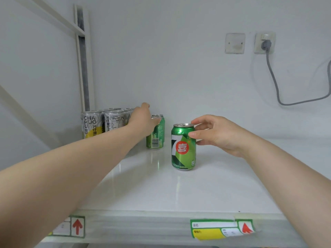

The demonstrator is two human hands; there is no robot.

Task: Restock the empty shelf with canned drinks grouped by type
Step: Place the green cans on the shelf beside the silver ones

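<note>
Two hands: both reached in over the shelf's front edge, well apart.
Shelf (143, 185): white and glossy; price labels (222, 229) on the front lip; open room lay across the front and all the right side.
Cha Huo Li cans (102, 122): packed in the back left corner.
Green row (155, 138): just beside them, running backward.
7-Up can (183, 147): upright, alone, forward of the row.
Right hand (216, 133): thumb and forefinger curled round that can's top.
Left hand (143, 120): lay over the row's front can; its grip could not be told.
</note>
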